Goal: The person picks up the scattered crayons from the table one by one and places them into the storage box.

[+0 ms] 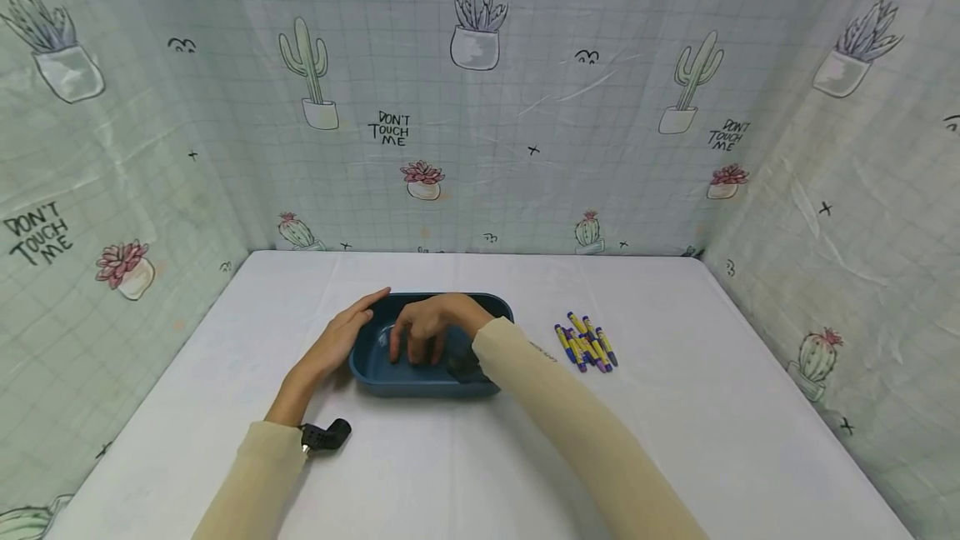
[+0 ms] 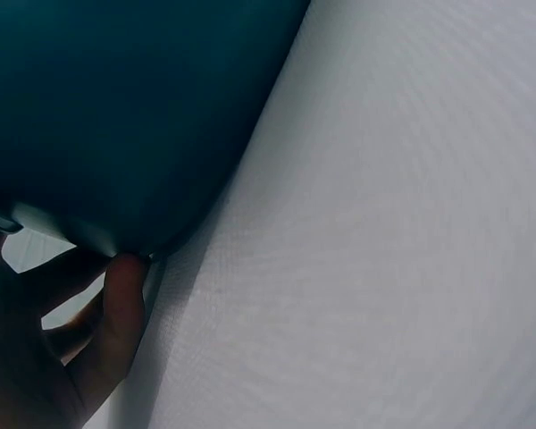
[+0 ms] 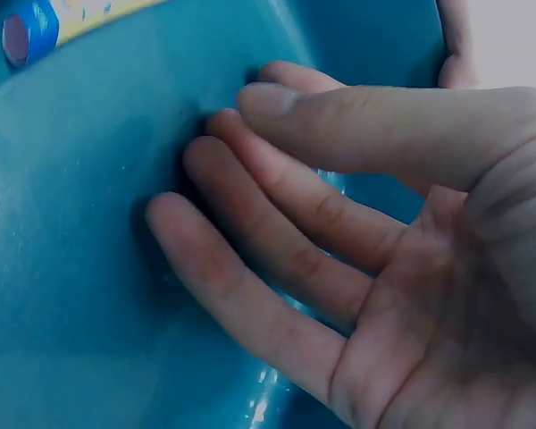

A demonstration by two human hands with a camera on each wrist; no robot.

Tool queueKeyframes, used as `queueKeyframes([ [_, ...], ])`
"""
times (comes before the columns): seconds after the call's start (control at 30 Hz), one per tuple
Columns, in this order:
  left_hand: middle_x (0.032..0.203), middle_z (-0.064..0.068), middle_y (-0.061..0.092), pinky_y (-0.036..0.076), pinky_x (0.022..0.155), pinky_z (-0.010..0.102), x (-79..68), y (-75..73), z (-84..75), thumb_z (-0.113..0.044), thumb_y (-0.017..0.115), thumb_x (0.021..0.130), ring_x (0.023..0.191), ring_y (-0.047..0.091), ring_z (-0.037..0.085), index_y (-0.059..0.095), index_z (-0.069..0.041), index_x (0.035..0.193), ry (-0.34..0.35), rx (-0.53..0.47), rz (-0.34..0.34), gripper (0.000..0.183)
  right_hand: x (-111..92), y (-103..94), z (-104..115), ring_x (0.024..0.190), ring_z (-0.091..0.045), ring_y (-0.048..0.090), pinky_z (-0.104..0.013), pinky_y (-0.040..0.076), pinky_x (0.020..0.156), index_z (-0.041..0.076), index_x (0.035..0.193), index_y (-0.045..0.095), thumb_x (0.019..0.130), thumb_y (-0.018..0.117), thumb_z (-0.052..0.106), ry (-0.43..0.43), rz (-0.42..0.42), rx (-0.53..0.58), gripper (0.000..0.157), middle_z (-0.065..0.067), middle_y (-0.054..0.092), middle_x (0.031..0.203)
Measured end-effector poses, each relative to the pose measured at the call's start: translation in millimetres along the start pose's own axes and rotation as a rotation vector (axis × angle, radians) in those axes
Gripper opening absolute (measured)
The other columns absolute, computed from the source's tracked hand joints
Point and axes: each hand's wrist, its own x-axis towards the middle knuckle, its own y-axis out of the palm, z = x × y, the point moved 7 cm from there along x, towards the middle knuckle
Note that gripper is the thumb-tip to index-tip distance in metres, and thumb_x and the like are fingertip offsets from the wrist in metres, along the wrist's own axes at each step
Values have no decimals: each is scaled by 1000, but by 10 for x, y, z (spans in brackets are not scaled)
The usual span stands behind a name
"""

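A dark blue rectangular tub (image 1: 431, 390) sits on the table. My left hand (image 1: 339, 342) lies along its left end, and in the left wrist view its fingertips (image 2: 125, 277) touch the tub's edge. My right hand (image 1: 427, 325) reaches down inside the tub. Its fingers are loosely bent, and the right wrist view shows nothing between them and the thumb. Beyond those fingertips, a yellow crayon with a blue end (image 3: 80, 20) lies on the tub floor, partly cut off by the frame. Part of the tub's inside is hidden by my right hand and sleeve in the head view.
Several yellow-wrapped crayons (image 1: 587, 343) lie in a loose group on the white tabletop (image 1: 675, 440), right of the tub. A patterned cloth (image 1: 480, 182) with cactus drawings encloses the back and both sides. A black wrist device (image 1: 326, 435) is strapped on my left wrist.
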Motion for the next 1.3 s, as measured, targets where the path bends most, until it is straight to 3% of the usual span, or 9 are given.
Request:
queueKeyframes([
  [0.23,171,8,30,16,126,69,-6,-1,-15,-27,28,114,160,20,40,35,-27,162,-2,24,-3,49,-111,-61,98,100,-18,69,-37,65,83,17,128,70,95,67,2,-61,-38,-42,36,-6,69,113],
  [0.5,170,8,31,16,126,69,10,30,-28,-28,27,114,159,21,40,35,-27,162,-10,31,-4,49,-472,-157,143,95,-15,72,-34,64,83,9,138,63,97,67,9,-207,-80,-123,41,-5,76,107],
  [0.6,171,8,30,15,126,69,6,37,-26,-28,27,114,160,20,40,35,-27,163,-14,24,2,49,-644,-186,128,99,-23,72,-39,63,86,8,140,62,97,68,12,-236,-101,-131,44,-6,76,109],
  [0.73,171,8,29,14,127,68,-4,34,-23,-27,27,115,160,18,39,34,-26,163,-19,13,1,49,-899,-241,96,107,-40,70,-54,59,93,5,141,60,99,67,13,-279,-145,-133,44,-12,76,113],
  [0.8,171,8,29,14,127,67,-10,28,-23,-26,27,114,160,18,38,34,-25,163,-16,16,-3,49,-1038,-278,70,107,-41,69,-57,57,94,5,140,61,99,66,12,-294,-177,-132,42,-15,76,114],
  [1.0,171,8,29,14,128,66,-11,27,-28,-25,28,115,161,18,37,35,-22,163,12,26,-17,49,-1437,-376,-143,92,-20,70,-52,57,91,10,134,65,97,69,15,-305,-295,-109,37,-13,76,108],
  [1.2,171,8,29,14,128,65,-4,35,-21,-25,28,115,161,18,36,35,-21,162,17,29,-19,49,-1785,-398,-468,98,-27,72,-47,59,89,11,132,66,96,71,16,-274,-407,-72,37,-7,75,107],
  [1.3,171,8,30,14,128,65,-5,35,-19,-25,28,115,161,18,37,35,-21,162,14,29,-19,49,-1926,-406,-641,96,-23,72,-45,59,88,11,132,66,96,71,17,-234,-467,-54,38,-7,74,109],
])
